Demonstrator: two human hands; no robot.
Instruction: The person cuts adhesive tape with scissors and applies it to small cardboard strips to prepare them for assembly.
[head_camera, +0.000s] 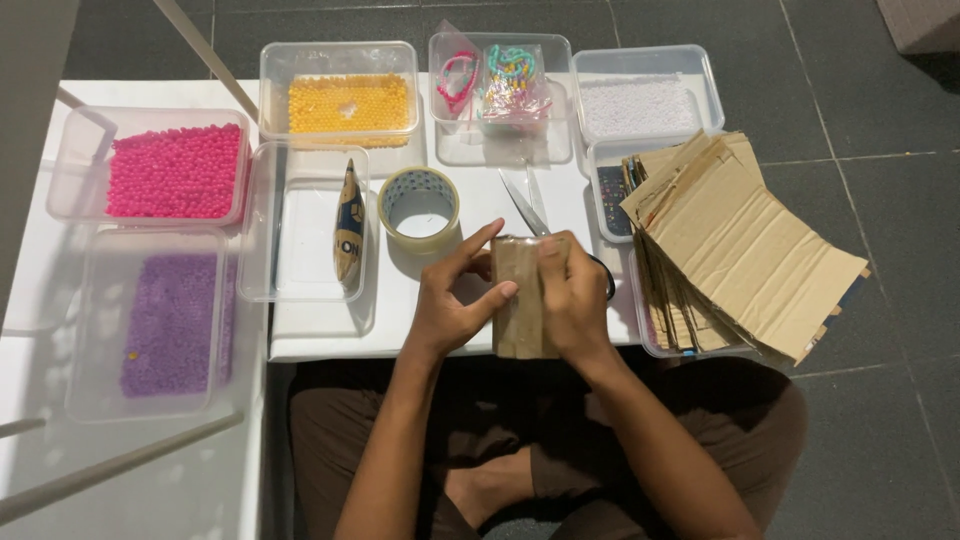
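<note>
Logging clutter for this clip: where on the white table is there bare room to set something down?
Bare table shows along the near edge, left of the left hand, below the tape roll. A smaller patch lies between the tape roll and scissors. The right side is crowded by the cardboard stack; bead tubs fill the left and back.

We find bare white table (320, 335) only in a strip left of our left hand (450, 300), since the tape roll (419, 207) and scissors (530, 205) stand just ahead, the cardboard stack (740, 245) crowds the right, and bead tubs (178, 172) line the far edge.
</note>
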